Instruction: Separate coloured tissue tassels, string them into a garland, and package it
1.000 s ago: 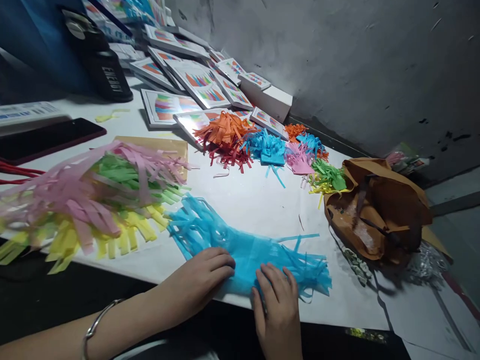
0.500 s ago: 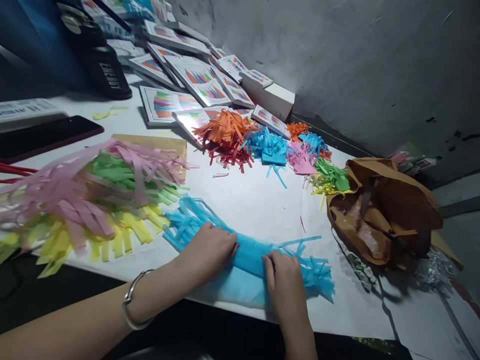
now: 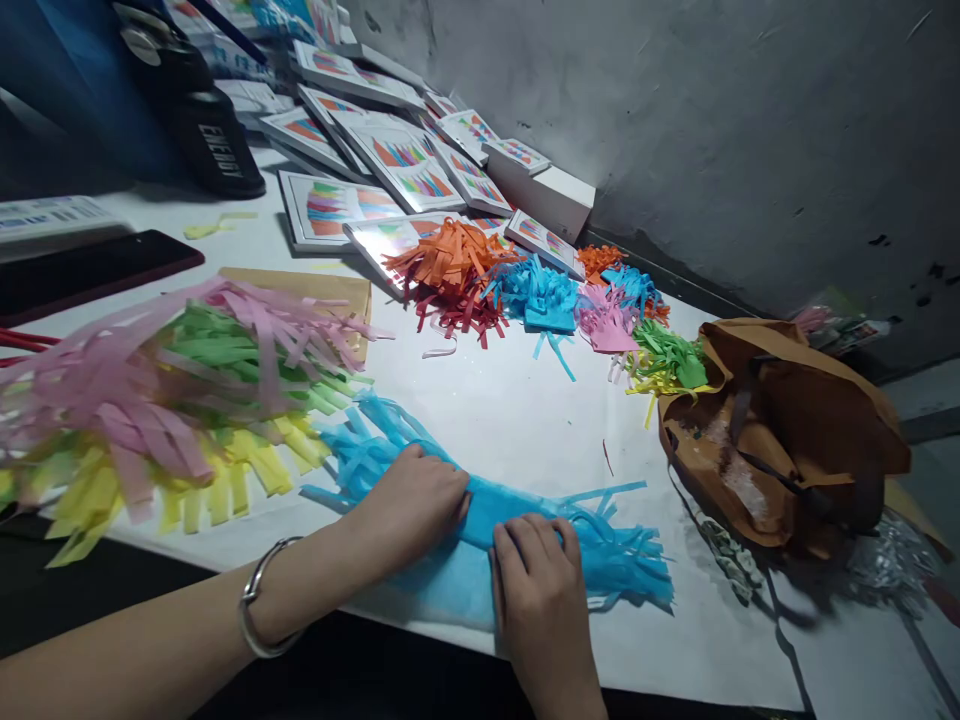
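A sheet of blue fringed tissue paper (image 3: 600, 545) lies near the front edge of the white table (image 3: 510, 410), partly rolled along its middle, with cut strips fanning out at both ends. My left hand (image 3: 409, 495), a silver bangle on its wrist, presses curled fingers on the roll's left part. My right hand (image 3: 536, 580) grips the roll's middle from the near side, fingers bent over it. The two hands sit close together on the paper.
A pile of pink, green and yellow fringed paper (image 3: 172, 390) lies to the left. Smaller orange, blue, pink and green fringe bundles (image 3: 540, 290) sit further back, before stacked white packets (image 3: 397, 160). A brown bag (image 3: 780, 430) stands right; a dark phone (image 3: 90, 270) lies far left.
Both hands moved from lying flat on the blue paper to gripping it. The sheet's middle has been rolled up and away from me, and my right hand shifted slightly left.
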`<control>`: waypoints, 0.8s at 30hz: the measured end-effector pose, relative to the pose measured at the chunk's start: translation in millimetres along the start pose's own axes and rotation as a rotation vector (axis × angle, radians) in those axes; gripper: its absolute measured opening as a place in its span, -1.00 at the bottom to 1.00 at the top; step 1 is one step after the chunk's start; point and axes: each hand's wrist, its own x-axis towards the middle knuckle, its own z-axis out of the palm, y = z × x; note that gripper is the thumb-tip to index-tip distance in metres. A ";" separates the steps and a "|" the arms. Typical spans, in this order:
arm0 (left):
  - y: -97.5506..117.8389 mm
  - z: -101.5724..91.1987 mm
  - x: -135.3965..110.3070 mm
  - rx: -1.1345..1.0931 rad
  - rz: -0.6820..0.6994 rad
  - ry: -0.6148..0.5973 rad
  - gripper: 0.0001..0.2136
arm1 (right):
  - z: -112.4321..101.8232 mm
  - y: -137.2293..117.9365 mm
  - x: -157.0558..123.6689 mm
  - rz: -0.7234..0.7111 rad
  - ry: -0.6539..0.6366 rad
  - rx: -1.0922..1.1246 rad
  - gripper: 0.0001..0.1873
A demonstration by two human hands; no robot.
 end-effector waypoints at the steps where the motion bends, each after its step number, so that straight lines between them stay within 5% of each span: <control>1: -1.0 0.2 -1.1 0.005 -0.006 0.018 -0.76 | 3.1 -1.0 -1.1 -0.010 -0.010 -0.003 -0.71; 4: -2.9 1.1 -8.2 0.017 -0.002 0.201 -0.86 | 7.8 -0.5 -2.7 -0.015 0.004 -0.003 -0.72; 7: -1.7 8.7 -17.2 -0.010 0.199 0.404 -0.67 | 4.8 -1.5 -0.8 0.004 0.062 0.033 -0.76; 9: -0.1 17.9 -21.0 -0.021 0.353 0.452 -0.81 | 2.1 -4.4 0.7 0.004 0.088 0.067 -0.79; 17: -12.3 37.0 -32.6 -0.115 0.461 0.422 -0.87 | -1.0 0.3 -12.6 -0.026 0.007 0.045 -0.62; 24: -12.8 32.9 -30.5 -0.065 0.234 0.410 -0.84 | -4.6 4.3 -9.5 0.203 -0.032 0.056 -0.71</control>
